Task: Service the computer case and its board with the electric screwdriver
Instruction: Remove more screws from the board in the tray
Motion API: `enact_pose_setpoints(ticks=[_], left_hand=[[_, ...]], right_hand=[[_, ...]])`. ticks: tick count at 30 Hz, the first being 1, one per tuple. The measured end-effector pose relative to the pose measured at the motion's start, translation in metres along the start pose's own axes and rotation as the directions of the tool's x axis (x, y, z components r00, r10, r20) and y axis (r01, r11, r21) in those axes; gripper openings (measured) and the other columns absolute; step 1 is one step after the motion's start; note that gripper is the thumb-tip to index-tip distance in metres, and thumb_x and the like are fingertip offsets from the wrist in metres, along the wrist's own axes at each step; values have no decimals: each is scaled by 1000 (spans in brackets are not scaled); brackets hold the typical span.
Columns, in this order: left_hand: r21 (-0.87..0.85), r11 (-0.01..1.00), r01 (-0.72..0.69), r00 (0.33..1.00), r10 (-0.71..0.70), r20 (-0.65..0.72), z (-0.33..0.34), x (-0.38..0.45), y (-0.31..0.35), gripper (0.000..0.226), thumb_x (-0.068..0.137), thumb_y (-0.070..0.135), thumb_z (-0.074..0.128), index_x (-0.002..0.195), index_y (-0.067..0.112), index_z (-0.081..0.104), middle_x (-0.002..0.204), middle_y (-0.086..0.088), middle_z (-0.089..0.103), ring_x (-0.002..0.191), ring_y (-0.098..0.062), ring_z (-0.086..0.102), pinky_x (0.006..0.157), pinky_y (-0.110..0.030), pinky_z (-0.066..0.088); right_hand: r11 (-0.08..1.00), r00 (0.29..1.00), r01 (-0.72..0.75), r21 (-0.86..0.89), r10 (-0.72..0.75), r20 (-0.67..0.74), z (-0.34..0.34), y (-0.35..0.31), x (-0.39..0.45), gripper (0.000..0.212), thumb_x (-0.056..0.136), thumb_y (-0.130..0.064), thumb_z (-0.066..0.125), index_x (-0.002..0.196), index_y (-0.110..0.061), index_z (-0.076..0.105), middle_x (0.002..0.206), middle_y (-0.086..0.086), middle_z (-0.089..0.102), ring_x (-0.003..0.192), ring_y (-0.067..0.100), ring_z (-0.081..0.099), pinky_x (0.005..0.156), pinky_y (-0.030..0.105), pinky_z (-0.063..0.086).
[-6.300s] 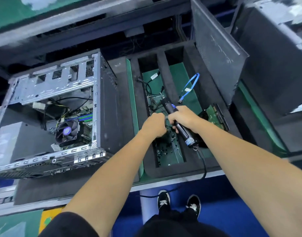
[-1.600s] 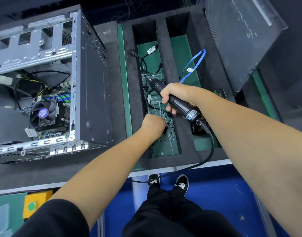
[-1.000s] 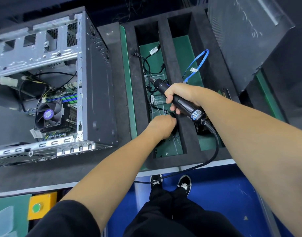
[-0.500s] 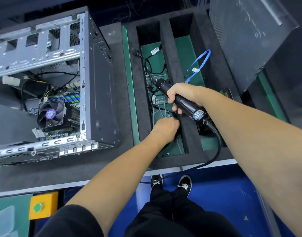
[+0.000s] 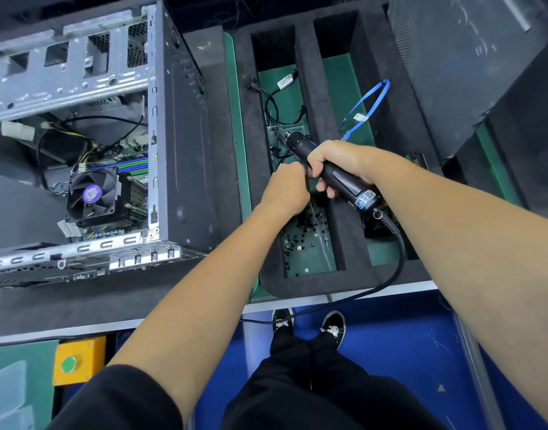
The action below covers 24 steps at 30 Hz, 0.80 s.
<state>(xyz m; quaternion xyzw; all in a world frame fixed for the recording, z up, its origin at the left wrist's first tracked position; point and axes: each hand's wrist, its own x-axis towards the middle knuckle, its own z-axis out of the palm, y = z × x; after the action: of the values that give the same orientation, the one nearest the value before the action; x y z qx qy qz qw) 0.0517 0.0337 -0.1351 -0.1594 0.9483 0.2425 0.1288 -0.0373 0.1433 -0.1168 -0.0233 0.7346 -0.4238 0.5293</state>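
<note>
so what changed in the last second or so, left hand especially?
The left hand came up out of the screw compartment, away from the loose screws, to the right hand; its fingers are curled, and whether they pinch a screw is hidden. The right hand keeps gripping the electric screwdriver, tip towards the far end. The computer case and blue cable stayed put.

Electronics assembly workstation. Left of the gripping hands stands an opened computer case (image 5: 117, 144). Beneath them, a foam-lined parts tray (image 5: 316, 88) holds loose screws (image 5: 300, 240).

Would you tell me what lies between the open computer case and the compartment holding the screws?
In the head view, a black foam wall and a green strip separate the computer case from that compartment.
</note>
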Motion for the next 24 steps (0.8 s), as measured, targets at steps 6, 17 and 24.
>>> enact_pose_setpoints(ticks=[6, 17, 24], left_hand=[[276, 954, -114, 993, 107, 40, 2, -5, -2, 23, 85, 0, 48, 106, 3, 56, 104, -17, 58, 98, -36, 59, 70, -37, 44], [14, 998, -63, 977, 58, 207, 51, -25, 9, 39, 84, 9, 63, 120, -1, 51, 120, -18, 52, 108, -39, 54, 88, -42, 44], [-35, 999, 23, 974, -15, 228, 55, -22, 6, 30, 84, 8, 58, 112, 0, 52, 112, -21, 55, 105, -40, 54, 79, -38, 45]], right_hand=[[1000, 1000, 1, -7, -1, 1, 1, -1, -1, 40, 52, -18, 59, 90, -4, 56, 63, 14, 67, 42, 25, 58, 44, 21, 47], [1000, 1000, -14, -11, 14, 11, 0, -1, 0, 46, 52, -21, 61, 95, -6, 58, 65, 13, 68, 46, 25, 60, 47, 23, 49], [1000, 1000, -16, -16, 16, 17, -2, -1, 1, 48, 51, -21, 62, 96, -6, 58, 65, 13, 68, 46, 26, 61, 46, 24, 49]])
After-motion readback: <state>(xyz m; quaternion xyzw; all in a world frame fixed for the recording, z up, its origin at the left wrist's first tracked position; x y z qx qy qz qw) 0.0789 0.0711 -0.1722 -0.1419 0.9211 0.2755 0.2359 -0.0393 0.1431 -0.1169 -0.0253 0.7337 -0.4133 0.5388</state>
